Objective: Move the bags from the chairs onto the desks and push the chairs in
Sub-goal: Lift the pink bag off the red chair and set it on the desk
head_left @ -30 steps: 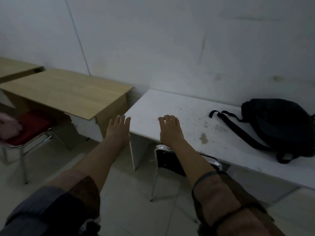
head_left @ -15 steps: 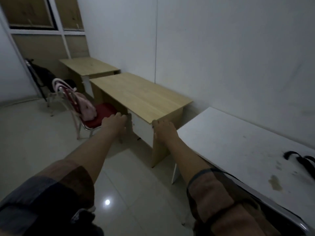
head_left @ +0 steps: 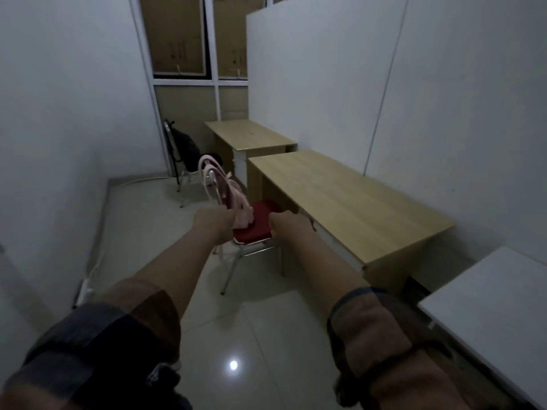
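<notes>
A pink bag (head_left: 238,199) leans on the red seat of a chrome-framed chair (head_left: 262,214), which stands pulled out beside the near wooden desk (head_left: 340,202). Further back, a black bag (head_left: 185,146) sits on a second chair (head_left: 189,176) by the far wooden desk (head_left: 248,134). Both my arms reach forward towards the red chair. My left hand (head_left: 211,223) hovers just in front of the pink bag, and my right hand (head_left: 285,226) is level with the seat's right edge. The fingers of both point away, loosely bent, holding nothing that I can see.
A white desk (head_left: 488,297) fills the lower right corner. White walls close in on the left and right, with a window wall at the back. Tiled floor (head_left: 154,232) lies open to the left of the chairs.
My view has swung left, away from the white desk, to look down the row of wooden desks. The red chair with the pink bag now sits directly ahead, and both hands have closed in on it.
</notes>
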